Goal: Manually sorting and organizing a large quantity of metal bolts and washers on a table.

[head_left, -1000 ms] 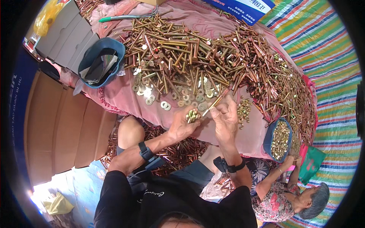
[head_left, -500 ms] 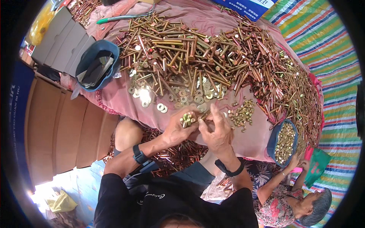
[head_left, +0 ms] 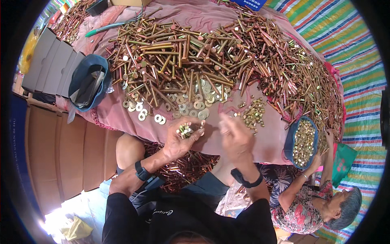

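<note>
My left hand (head_left: 178,142) is closed around a bunch of gold-coloured bolts (head_left: 185,130), their ends pointing up. One more copper-coloured piece stands by its thumb and fingertip. My right hand (head_left: 237,140) is apart from it on the right, smeared by motion, and whether it holds anything does not show. Just beyond the right hand lies a small heap of brass-coloured nuts (head_left: 254,115) on the pink cloth (head_left: 268,142). Flat washers (head_left: 160,119) lie scattered ahead of my left hand, below a large pile of long bolts (head_left: 183,53).
A blue tub (head_left: 289,146) of nuts stands at right, beside a co-worker (head_left: 304,203) whose hands reach toward the piled bolts. At left are a blue bin (head_left: 87,106) with dark things and cardboard boxes (head_left: 69,150). More bolts (head_left: 183,171) lie below the cloth's near edge.
My right hand has come away from the left, leaving a gap between them. The left hand still holds the bunch. The whole view has shifted a little.
</note>
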Available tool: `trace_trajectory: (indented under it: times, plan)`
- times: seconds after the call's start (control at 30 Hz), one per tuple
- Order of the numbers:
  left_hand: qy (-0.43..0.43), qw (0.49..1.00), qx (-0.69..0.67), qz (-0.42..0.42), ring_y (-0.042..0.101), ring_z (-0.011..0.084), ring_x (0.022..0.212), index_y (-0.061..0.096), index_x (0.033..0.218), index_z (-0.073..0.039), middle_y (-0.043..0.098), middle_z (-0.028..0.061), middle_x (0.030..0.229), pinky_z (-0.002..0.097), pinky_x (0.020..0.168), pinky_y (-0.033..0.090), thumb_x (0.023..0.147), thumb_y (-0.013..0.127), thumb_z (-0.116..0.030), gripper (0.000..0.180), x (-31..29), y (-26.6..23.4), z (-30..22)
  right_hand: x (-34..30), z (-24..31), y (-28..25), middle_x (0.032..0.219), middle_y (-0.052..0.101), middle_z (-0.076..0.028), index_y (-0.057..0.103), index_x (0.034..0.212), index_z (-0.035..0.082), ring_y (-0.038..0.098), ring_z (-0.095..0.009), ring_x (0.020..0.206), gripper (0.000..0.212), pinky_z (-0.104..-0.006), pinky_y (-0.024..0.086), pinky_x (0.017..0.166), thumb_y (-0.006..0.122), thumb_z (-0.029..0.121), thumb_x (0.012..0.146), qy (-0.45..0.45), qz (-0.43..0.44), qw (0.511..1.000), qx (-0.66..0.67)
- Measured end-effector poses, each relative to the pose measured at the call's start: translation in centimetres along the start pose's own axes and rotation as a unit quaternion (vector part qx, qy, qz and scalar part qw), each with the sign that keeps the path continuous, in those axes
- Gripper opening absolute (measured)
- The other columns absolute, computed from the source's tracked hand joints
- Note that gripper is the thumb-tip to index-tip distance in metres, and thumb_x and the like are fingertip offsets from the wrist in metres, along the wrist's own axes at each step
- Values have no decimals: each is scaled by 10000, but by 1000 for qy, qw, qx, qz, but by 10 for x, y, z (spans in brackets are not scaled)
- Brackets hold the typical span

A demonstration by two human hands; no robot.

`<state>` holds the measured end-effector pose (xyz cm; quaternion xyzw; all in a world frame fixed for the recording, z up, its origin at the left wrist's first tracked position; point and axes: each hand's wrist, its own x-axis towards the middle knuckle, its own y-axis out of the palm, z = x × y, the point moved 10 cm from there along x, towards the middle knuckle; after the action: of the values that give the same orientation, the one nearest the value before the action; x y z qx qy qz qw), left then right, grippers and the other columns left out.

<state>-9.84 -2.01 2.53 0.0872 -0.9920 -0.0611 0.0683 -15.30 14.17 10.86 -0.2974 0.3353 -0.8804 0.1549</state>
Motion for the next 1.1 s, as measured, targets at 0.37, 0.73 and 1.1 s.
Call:
trace_trajectory:
  times: [0.37,0.73,1.1]
  plan:
    - [99,992,74,-24,668,181,931,716,1111,-4,711,90,1051,323,844,534,913,751,-4,201,4,-3,-19,38,-99,-5,919,677,-217,762,1079,58,679,-422,834,220,-491,521,718,749,151,880,84,133,950,-272]
    - [13,1000,4,-14,638,137,871,705,1105,-27,702,74,962,299,791,520,936,761,-66,183,2,1,5,17,-58,23,782,700,-14,691,1019,-14,618,-59,648,111,-228,498,589,718,61,941,172,116,967,149]
    - [1,999,-42,0,619,113,859,690,1115,-7,698,66,951,291,778,517,964,730,-69,168,2,4,5,-7,-17,41,1011,665,-60,649,1263,-56,674,-118,882,290,-263,545,764,646,84,1009,199,155,927,277]
